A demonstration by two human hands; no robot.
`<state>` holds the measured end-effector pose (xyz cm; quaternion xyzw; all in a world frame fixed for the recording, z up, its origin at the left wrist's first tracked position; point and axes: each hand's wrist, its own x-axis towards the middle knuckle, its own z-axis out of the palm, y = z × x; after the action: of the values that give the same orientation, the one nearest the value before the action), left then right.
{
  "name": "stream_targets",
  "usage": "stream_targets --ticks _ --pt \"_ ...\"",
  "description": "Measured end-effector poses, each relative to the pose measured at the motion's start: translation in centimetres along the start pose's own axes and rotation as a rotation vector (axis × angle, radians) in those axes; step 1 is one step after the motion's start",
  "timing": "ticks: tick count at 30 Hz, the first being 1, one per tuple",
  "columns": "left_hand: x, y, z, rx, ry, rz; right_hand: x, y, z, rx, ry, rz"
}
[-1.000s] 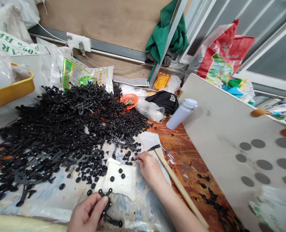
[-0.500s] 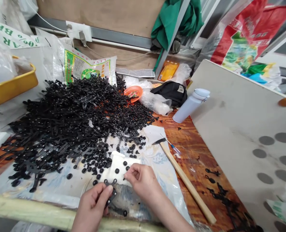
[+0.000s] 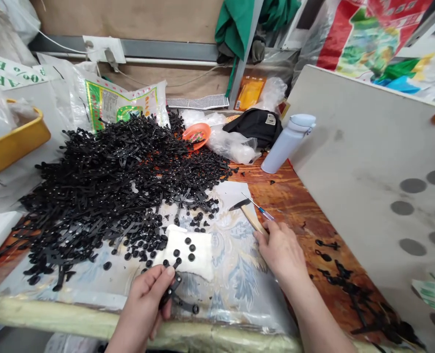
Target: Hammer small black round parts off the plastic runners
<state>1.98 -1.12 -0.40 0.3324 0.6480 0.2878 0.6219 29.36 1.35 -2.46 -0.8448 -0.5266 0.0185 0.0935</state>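
My left hand [image 3: 149, 296] pinches a thin black part with round ends [image 3: 176, 280] between thumb and fingers, just above the front edge of the table. Another black strip with a round end [image 3: 195, 309] sticks out below it. On the right, my right hand [image 3: 281, 250] is closed around the wooden handle of a hammer [image 3: 254, 219]. The hammer head points to the far left, and the rest of the handle is hidden by the hand and forearm. Several black round caps [image 3: 191, 257] lie on a white cloth pad [image 3: 202, 267] between the hands.
A large heap of black parts [image 3: 121, 171] covers the left and back. A thin screwdriver [image 3: 263, 212] lies beside the hammer head. Behind are an orange dish [image 3: 207, 128], a black pouch [image 3: 256, 128] and a blue bottle [image 3: 283, 149]. A grey panel [image 3: 368, 162] borders the right side.
My right hand has moved from the white pad rightward to the hammer handle and closed on it. My left hand still holds the black part. The view has shifted slightly.
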Motion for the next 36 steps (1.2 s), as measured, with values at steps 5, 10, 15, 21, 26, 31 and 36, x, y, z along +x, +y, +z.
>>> stream_targets --ticks 5,10,15,21,26,31,36 --pt "0.3 0.9 1.7 0.003 -0.023 0.004 0.0 0.3 1.1 0.014 -0.035 0.012" --pt "0.3 1.2 2.7 0.025 0.014 0.002 -0.2 0.3 0.6 0.053 -0.055 0.036" --pt "0.2 1.1 3.1 0.043 0.058 0.016 -0.3 0.4 0.2 0.082 -0.078 0.056" --pt "0.4 0.9 3.2 0.066 0.058 0.022 -0.5 0.4 0.3 0.09 -0.104 0.04" --pt "0.4 0.8 3.4 0.098 0.08 0.016 -0.4 0.4 0.3 0.09 -0.117 0.048" --pt "0.4 0.9 3.6 0.116 0.083 0.028 -0.3 0.4 0.5 0.106 -0.106 0.05" --pt "0.4 1.1 3.8 0.132 0.091 0.042 -0.6 0.5 -0.2 0.184 -0.046 0.024"
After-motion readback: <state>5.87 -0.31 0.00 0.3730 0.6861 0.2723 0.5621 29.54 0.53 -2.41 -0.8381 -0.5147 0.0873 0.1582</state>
